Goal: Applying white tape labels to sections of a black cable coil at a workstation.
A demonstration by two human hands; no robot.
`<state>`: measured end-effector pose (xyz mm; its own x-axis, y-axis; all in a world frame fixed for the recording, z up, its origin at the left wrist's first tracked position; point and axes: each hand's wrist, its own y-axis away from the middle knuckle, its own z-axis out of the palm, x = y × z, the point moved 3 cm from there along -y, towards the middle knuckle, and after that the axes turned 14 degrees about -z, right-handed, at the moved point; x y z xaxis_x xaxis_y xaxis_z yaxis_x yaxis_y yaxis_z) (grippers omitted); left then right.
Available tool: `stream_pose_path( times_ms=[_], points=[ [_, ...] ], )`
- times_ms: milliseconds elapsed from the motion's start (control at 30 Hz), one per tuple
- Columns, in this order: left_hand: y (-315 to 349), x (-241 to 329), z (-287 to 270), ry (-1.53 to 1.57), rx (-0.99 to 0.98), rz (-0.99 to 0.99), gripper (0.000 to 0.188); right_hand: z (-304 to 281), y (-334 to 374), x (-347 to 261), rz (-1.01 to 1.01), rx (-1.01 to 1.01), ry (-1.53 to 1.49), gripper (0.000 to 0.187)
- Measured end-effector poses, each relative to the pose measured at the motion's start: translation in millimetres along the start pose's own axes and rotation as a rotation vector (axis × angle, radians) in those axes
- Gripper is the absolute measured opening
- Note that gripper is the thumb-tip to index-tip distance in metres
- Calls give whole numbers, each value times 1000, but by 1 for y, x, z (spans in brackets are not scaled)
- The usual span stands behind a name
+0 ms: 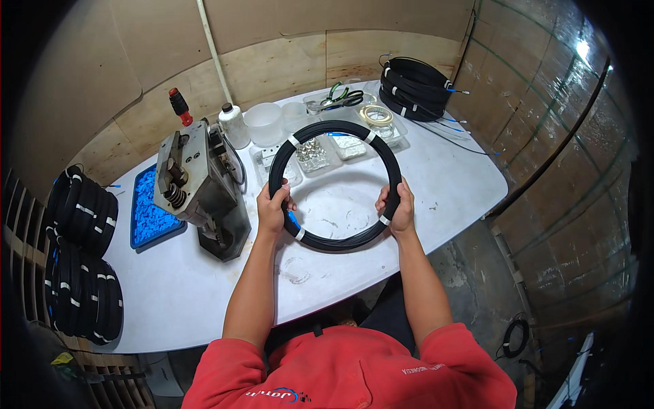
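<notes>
Between my hands is a coil of black cable (pixel 392 163), a round ring bound with several white bands. My left hand (pixel 274 204) is closed around its left side, fingers curled through the inside of the ring. On the opposite side my right hand (pixel 398 204) grips the coil in the same way. A blue connector (pixel 293 218) shows on the coil just below my left fingers. The coil is held over the white table (pixel 327 279), tilted so its far part covers some of the clear trays behind.
A metal press (pixel 204 184) with a red-black handle stands left, beside a blue tray (pixel 182 228) of small blue pieces. Behind are a white bottle (pixel 234 126), clear tubs (pixel 263 124) and pliers (pixel 347 99). Black cable coils (pixel 414 88) stack at back right; more coils (pixel 85 300) sit far left.
</notes>
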<state>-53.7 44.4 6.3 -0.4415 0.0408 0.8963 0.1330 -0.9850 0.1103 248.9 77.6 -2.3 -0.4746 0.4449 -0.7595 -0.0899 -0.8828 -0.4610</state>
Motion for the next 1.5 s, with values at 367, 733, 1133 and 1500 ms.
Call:
stream_pose_path(
  times_ms=[367, 733, 1133, 1500],
  points=[
    [-2, -2, -2, -49, 20, 7, 24, 0, 1, -1, 4, 5, 0, 49],
    [-14, -7, -25, 112, -123, -36, 45, 0, 0, 1, -13, -7, -21, 49],
    [43, 80, 4, -378, 41, -105, 32, -2, 0, -65, 19, -233, -117, 73],
    [54, 96, -7, -256, -66, -230, 77, 17, -25, -121, -125, -304, 858, 43]
  ],
)
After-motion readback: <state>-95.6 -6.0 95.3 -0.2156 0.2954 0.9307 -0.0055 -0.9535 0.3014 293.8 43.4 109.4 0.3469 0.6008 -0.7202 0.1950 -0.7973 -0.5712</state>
